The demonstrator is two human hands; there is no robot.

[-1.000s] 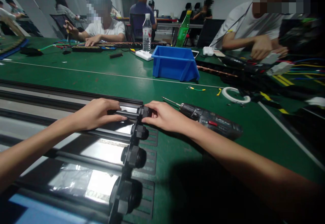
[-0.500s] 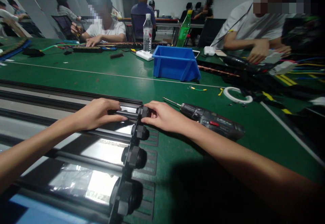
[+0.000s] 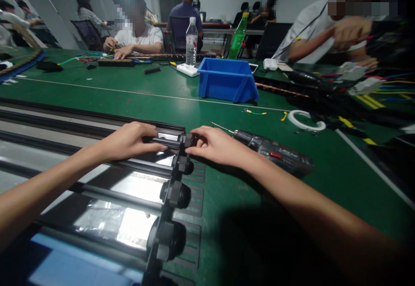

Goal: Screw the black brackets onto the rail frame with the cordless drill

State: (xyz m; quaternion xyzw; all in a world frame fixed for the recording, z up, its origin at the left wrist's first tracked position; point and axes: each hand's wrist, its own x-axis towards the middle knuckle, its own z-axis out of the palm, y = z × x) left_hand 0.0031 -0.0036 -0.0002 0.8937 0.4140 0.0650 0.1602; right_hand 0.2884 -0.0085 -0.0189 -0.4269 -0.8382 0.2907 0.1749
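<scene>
Several long black-edged metal housings (image 3: 142, 186) lie side by side on the green table, each with a black cable gland on its right end. My right hand (image 3: 217, 145) pinches the farthest cable gland (image 3: 187, 141) between thumb and fingers. Across the same far housing lies my left hand (image 3: 134, 141), thumb along the near side and fingers over the far side, gripping it near its end. Nearer to me are more glands, a middle one (image 3: 179, 194) and a larger-looking one (image 3: 170, 239), untouched. Slotted black end plates (image 3: 191, 199) stick out beneath them.
A black power drill (image 3: 272, 152) with a long bit lies just beyond my right forearm. Behind it are a white ring (image 3: 306, 120) and a small green wire (image 3: 256, 112). A blue bin (image 3: 227, 81), a water bottle (image 3: 191, 42) and a green bottle (image 3: 239, 37) stand farther back. Co-workers sit opposite.
The view has shifted slightly, moving the scene a little to the right. Both my hands keep their places on the housing and gland. The co-worker at right has raised a hand.
</scene>
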